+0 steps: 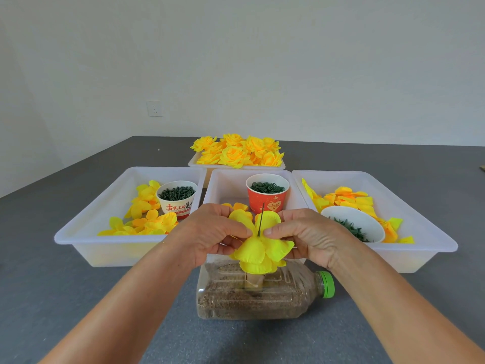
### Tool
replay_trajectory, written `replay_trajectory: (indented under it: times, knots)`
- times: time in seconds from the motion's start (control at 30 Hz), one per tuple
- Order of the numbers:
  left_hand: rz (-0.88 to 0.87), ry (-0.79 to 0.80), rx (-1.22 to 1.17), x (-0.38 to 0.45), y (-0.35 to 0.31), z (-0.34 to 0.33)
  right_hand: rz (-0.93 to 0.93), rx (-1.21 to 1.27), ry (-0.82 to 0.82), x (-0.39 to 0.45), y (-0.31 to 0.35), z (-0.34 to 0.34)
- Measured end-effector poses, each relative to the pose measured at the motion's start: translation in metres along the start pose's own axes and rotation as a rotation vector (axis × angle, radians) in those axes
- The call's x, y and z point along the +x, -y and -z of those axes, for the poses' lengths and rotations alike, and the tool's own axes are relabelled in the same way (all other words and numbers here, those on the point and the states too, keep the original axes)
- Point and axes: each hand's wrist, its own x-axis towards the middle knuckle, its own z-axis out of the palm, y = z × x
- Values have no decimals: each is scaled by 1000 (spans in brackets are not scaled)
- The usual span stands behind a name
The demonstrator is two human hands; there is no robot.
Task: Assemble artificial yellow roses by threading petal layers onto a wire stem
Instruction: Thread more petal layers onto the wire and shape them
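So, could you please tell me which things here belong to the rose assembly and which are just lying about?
In use:
- left hand and right hand, pinching the petal layer
- wire stem, poking up through it
- sand-filled bottle under the flower
- trays of loose petals
- cups of green parts
- tray of finished roses

Lying about:
- wall socket

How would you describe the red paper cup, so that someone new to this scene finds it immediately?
Find the three white trays in a row and take the middle tray. At its back stands the red paper cup, holding dark green rings. The white printed cup and the white bowl sit in the neighbouring trays.
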Motion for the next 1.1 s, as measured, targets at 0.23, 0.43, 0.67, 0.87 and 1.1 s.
replay_trajectory:
  times: [0.23, 0.43, 0.67, 0.87, 1.1]
  knots:
    - [-31, 82, 11, -4, 0, 1, 10, -9, -2, -1, 0, 2]
    - [-20, 95, -63, -2, -3, 5, 12, -4, 5, -3, 0, 1]
    - [-10, 109, -111, 2, 1, 7, 18, 33, 39, -5, -1, 0]
    - [3, 109, -100, 4, 4, 7, 14, 33, 61, -3, -2, 1]
    - [5, 90, -34, 4, 8, 3, 12, 30, 19, -4, -4, -4]
